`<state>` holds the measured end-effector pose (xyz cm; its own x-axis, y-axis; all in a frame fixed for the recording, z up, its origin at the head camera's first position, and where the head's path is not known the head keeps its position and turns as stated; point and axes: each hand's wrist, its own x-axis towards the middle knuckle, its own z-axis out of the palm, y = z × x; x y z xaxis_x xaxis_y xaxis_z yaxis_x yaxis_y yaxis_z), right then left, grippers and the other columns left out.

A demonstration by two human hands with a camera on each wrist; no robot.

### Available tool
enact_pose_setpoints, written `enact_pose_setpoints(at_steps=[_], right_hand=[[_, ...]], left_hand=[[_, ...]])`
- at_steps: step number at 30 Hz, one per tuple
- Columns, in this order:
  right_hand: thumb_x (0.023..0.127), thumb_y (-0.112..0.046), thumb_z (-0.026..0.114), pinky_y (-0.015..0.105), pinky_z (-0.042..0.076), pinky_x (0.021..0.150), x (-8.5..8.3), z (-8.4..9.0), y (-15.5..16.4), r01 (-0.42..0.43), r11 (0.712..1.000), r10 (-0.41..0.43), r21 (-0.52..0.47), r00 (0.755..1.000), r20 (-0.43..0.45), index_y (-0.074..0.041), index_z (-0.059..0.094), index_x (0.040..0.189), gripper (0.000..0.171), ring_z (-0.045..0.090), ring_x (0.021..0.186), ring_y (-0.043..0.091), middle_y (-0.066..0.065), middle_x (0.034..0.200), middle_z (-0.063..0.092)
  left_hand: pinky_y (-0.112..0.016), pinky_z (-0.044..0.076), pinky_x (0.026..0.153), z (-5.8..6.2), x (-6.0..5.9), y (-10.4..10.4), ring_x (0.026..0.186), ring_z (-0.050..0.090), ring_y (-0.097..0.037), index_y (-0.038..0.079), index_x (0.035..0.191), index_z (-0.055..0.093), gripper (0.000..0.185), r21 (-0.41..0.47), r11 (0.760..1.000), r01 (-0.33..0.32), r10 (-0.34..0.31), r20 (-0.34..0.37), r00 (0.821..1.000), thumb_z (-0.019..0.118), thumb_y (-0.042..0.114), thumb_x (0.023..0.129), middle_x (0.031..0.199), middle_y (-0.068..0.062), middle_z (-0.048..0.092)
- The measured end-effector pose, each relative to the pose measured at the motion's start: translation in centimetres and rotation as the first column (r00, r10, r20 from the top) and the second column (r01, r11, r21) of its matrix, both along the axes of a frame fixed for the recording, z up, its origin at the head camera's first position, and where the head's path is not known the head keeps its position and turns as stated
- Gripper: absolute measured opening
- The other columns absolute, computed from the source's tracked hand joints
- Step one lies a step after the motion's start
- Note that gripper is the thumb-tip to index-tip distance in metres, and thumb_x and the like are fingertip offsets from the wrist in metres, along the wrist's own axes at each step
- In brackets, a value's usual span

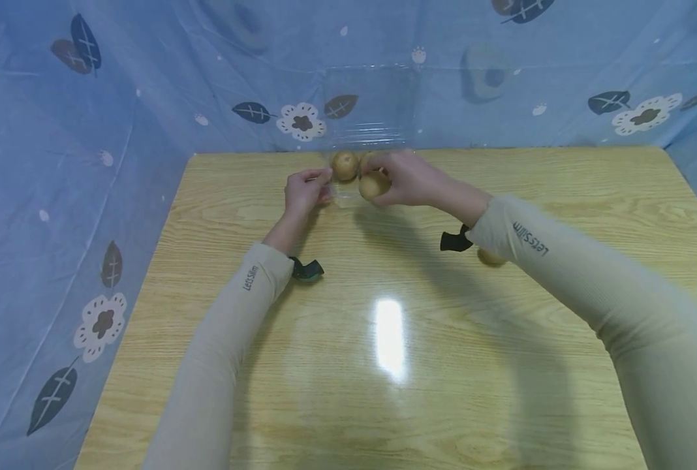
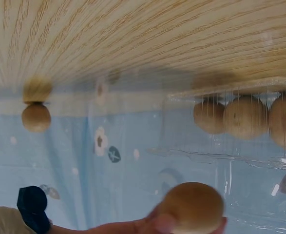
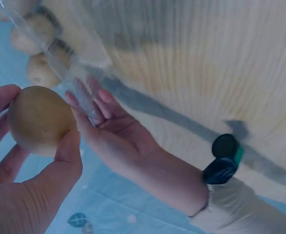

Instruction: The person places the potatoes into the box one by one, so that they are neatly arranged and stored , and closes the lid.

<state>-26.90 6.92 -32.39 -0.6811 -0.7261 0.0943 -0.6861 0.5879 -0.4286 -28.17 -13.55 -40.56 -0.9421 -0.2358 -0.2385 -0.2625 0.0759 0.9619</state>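
Loose potato (image 1: 491, 257) beside right sleeve (image 1: 566, 274)

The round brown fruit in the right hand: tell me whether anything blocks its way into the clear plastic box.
Nothing visible does. The right hand holds the fruit just at the clear plastic box, whose lid stands open. The left hand grips the box's near edge, to the side. Other fruits already lie inside.

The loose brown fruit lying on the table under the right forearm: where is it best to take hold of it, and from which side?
The loose fruit is small and round with no handle, and it lies free on the table. A grip across its widest middle, coming from above with thumb and fingers on opposite sides, probably suits best. The right hand already holds another fruit this way.
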Motion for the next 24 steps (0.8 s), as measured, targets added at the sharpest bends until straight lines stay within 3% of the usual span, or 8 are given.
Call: enact_pose_setpoints(at_steps=[9, 17, 24], right_hand=[[0.075, -0.020, 0.068, 0.027, 0.041, 0.065, -1.7, -0.3, -2.6, 0.073, 0.997, -0.075, 0.033, 0.996, 0.046, -0.005, 0.060, 0.116, 0.044, 0.050, 0.081, 0.019, 0.008, 0.111, 0.063], [0.074, -0.015, 0.069, 0.034, 0.048, 0.084, -3.6, -1.6, -4.6, 0.107, 0.993, -0.110, 0.049, 0.991, 0.075, -0.002, 0.060, 0.116, 0.045, 0.055, 0.099, 0.023, 0.014, 0.116, 0.061], [0.075, -0.019, 0.072, 0.037, 0.047, 0.090, -4.6, -2.6, -5.3, 0.203, 0.977, -0.210, 0.056, 0.960, 0.184, -0.004, 0.059, 0.117, 0.047, 0.055, 0.105, 0.026, 0.014, 0.117, 0.061]], left_hand=[[-0.029, 0.058, 0.070, -0.2, -0.1, 0.0, 0.075, 0.065, -0.016, 0.007, 0.107, 0.067, 0.034, -0.005, 1.000, -0.003, 0.003, -0.006, 1.000, 0.066, 0.031, 0.083, 0.103, -0.013, 0.066], [-0.030, 0.058, 0.069, -0.3, -0.2, -0.2, 0.070, 0.064, -0.013, 0.007, 0.106, 0.067, 0.033, 0.000, 1.000, -0.011, 0.011, -0.018, 1.000, 0.067, 0.030, 0.082, 0.097, -0.012, 0.068], [-0.031, 0.058, 0.072, -0.3, -0.4, -0.1, 0.066, 0.061, -0.008, 0.008, 0.106, 0.067, 0.033, -0.032, 0.999, -0.009, 0.009, 0.000, 1.000, 0.067, 0.031, 0.083, 0.094, -0.008, 0.068]])
